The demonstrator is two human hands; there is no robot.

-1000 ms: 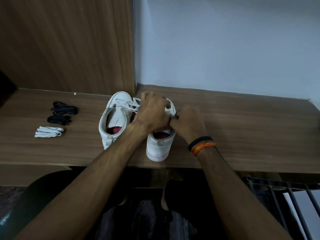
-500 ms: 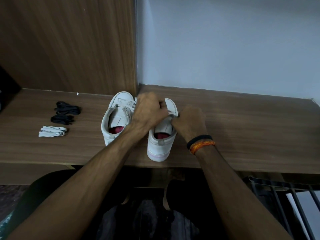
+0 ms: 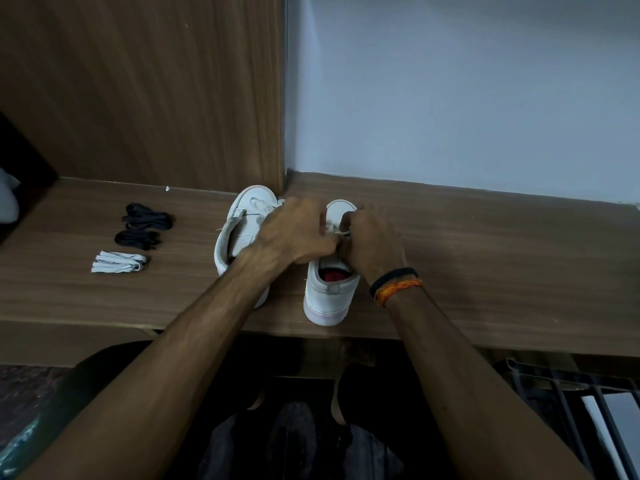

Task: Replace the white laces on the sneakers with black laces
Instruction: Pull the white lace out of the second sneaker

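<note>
Two white sneakers stand side by side on the wooden shelf (image 3: 485,258), toes pointing away. The left sneaker (image 3: 239,230) has loose white laces at its front. Both hands work over the right sneaker (image 3: 329,292). My left hand (image 3: 294,233) is curled over its tongue area, and my right hand (image 3: 374,244) pinches a strand of the white lace (image 3: 343,233) just beside it. The hands hide most of that shoe's lacing. Two black lace bundles (image 3: 147,218) (image 3: 136,239) and a white lace bundle (image 3: 116,263) lie to the left.
A wooden panel (image 3: 156,91) rises behind the left half of the shelf, a pale wall (image 3: 450,91) behind the right half. The shelf's front edge runs just under the sneaker heels. A metal rack (image 3: 571,393) sits low at the right.
My right hand has moved up and left, closer to my left hand over the right sneaker's laces. The sneakers and lace bundles stay where they were.
</note>
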